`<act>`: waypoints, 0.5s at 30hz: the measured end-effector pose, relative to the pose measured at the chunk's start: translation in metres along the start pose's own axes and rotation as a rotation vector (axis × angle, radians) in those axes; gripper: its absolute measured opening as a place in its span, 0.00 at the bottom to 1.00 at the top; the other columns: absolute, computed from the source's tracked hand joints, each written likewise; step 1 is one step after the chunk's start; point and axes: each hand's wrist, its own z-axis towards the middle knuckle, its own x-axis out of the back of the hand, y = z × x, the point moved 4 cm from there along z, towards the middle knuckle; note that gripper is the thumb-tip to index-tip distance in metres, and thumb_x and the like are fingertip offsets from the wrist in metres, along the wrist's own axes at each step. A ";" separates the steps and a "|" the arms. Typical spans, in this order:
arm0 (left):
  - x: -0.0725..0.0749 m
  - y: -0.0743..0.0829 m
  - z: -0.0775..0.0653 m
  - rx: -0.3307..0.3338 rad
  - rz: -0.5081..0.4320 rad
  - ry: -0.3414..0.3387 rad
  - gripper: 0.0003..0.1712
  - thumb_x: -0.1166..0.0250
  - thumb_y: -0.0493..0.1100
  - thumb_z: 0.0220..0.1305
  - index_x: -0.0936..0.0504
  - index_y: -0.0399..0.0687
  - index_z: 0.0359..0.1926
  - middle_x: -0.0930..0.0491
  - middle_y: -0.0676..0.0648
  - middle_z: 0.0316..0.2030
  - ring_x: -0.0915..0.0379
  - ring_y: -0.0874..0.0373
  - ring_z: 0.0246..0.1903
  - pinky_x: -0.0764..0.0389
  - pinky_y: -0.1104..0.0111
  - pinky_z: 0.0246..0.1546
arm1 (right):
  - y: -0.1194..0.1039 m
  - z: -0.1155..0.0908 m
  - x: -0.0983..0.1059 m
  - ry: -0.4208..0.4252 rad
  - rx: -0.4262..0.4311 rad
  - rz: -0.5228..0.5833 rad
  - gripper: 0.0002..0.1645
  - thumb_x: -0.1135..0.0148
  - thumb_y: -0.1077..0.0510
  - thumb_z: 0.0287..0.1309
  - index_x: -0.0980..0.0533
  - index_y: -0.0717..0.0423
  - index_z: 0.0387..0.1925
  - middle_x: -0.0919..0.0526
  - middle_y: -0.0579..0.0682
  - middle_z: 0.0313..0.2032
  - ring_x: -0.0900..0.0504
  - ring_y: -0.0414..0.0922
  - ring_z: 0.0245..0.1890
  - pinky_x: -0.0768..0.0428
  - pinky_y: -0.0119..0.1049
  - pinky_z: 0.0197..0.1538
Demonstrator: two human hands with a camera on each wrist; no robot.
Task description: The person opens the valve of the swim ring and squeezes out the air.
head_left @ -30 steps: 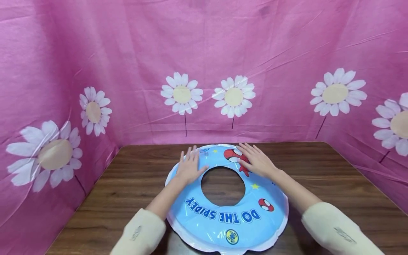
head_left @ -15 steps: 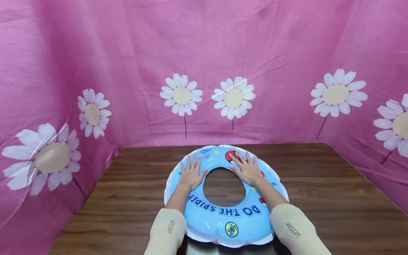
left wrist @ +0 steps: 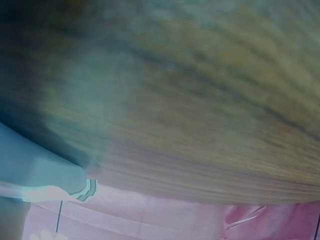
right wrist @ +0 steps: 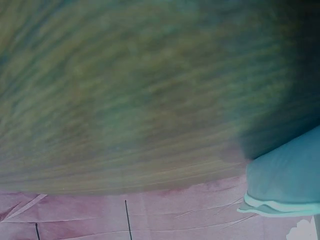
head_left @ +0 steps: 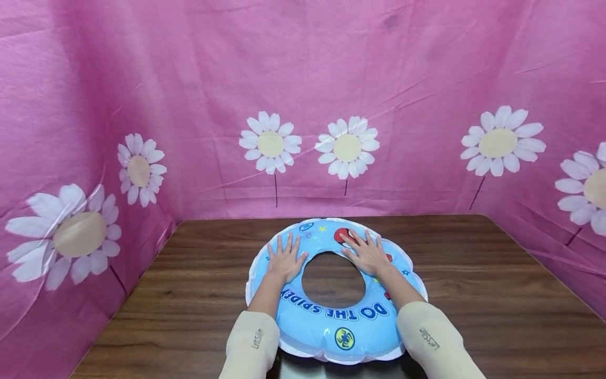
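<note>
A light blue swim ring (head_left: 312,334) with a white scalloped edge lies on the wooden table, its lettering upside down in the head view. My left hand (head_left: 284,261) rests on the ring's left upper part with fingers spread. On the opposite side, my right hand (head_left: 368,255) presses flat, its fingers spread over a red printed figure. Both thumbs point toward the central hole. In the left wrist view a bit of the ring (left wrist: 40,165) shows at the lower left. The right wrist view has the ring's edge (right wrist: 285,175) at the lower right.
The brown wooden table (head_left: 189,295) reaches back to a pink curtain (head_left: 303,63) printed with large white daisies. The curtain also closes in the left and right sides. Cream sleeves (head_left: 251,342) cover both forearms near the front edge.
My right hand has come inward from the ring's outer right edge to lie flat on it, and both forearms have drawn closer together. The ring's near edge has moved up slightly in view.
</note>
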 end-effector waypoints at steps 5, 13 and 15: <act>0.001 0.000 -0.001 0.000 -0.010 -0.005 0.37 0.71 0.64 0.68 0.56 0.54 0.72 0.61 0.46 0.71 0.73 0.41 0.67 0.68 0.43 0.60 | -0.001 0.000 0.000 -0.025 -0.002 -0.011 0.35 0.64 0.35 0.65 0.45 0.41 0.69 0.51 0.52 0.69 0.60 0.64 0.66 0.67 0.64 0.60; 0.000 0.001 0.001 0.020 0.003 -0.016 0.37 0.71 0.65 0.68 0.56 0.54 0.72 0.61 0.47 0.71 0.73 0.41 0.67 0.70 0.43 0.60 | -0.001 0.000 0.000 -0.040 0.001 -0.045 0.34 0.66 0.34 0.65 0.44 0.41 0.69 0.50 0.51 0.69 0.58 0.64 0.66 0.65 0.64 0.60; 0.000 0.001 0.001 0.026 0.008 -0.019 0.37 0.71 0.65 0.68 0.56 0.55 0.72 0.61 0.47 0.71 0.73 0.41 0.67 0.70 0.44 0.60 | -0.002 0.001 0.000 -0.044 0.001 -0.047 0.35 0.66 0.34 0.65 0.44 0.42 0.69 0.50 0.52 0.69 0.58 0.65 0.66 0.65 0.65 0.60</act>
